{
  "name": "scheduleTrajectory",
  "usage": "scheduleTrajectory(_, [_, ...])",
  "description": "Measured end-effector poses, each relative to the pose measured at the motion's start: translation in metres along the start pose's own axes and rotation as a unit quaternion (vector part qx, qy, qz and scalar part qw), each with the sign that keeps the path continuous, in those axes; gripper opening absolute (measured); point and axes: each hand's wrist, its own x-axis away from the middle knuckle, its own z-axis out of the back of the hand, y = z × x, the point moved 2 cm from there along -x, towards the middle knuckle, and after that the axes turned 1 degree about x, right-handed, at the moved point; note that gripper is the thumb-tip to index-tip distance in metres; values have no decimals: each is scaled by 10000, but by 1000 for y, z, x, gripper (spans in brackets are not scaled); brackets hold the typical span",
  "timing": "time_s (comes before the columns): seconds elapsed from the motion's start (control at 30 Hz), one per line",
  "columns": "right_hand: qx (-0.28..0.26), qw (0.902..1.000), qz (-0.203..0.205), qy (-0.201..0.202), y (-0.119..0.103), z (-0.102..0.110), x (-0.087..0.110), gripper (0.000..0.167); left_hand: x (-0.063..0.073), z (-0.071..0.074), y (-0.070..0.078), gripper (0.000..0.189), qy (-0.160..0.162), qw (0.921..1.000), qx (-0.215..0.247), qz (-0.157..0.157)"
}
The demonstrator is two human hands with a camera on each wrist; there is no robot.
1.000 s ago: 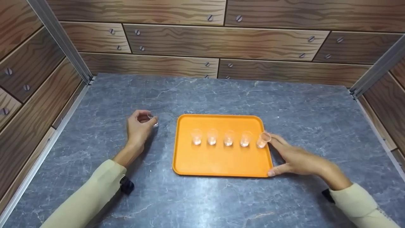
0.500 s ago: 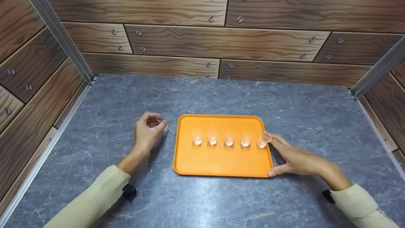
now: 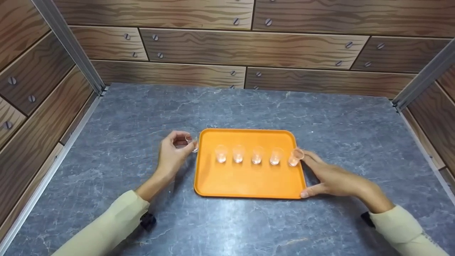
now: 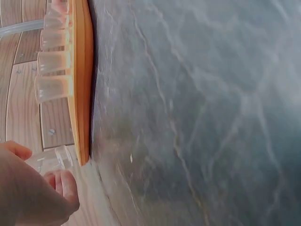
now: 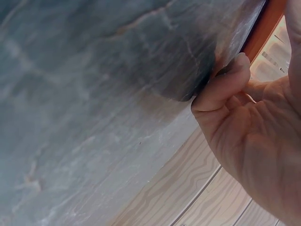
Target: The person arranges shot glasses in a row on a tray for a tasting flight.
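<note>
An orange tray [image 3: 249, 185] lies on the table with a row of several small clear cups [image 3: 256, 156] standing on it. My left hand [image 3: 174, 153] pinches another clear cup [image 3: 195, 145] between thumb and fingers, just outside the tray's left edge; in the left wrist view this cup [image 4: 49, 160] is beside the tray's end [image 4: 81, 94]. My right hand [image 3: 334, 179] holds the tray's right side, its thumb [image 3: 309, 192] at the near corner and its forefinger close to the rightmost cup [image 3: 295, 158]. Its other fingers are mostly hidden in the head view.
The blue-grey marbled table [image 3: 227, 227] surrounds the tray. Wood-patterned panels [image 3: 199, 46] stand at the back and along both sides, with metal posts [image 3: 73, 49] at the back corners.
My left hand has carried its cup rightward and a little nearer to me, from well left of the tray to its left edge. My right hand, the tray and its cups stay put.
</note>
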Motion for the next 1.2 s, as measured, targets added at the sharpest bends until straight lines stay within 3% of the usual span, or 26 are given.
scheduleTrajectory(0.33, [-6,10000,-95,-13,-2,1,1,124,8,-10,-1,24,-333,9990,297,90])
scheduleTrajectory(0.77, [16,10000,15,34,-3,2,2,123,15,-16,-5,30,-801,9967,88,-12])
scheduleTrajectory(0.9, [40,10000,-22,26,-2,1,1,123,17,-17,-6,30,-870,9961,-22,-114])
scheduleTrajectory(1.2, [84,9999,-48,27,-1,0,0,123,18,-18,-6,30,-889,9956,-306,53])
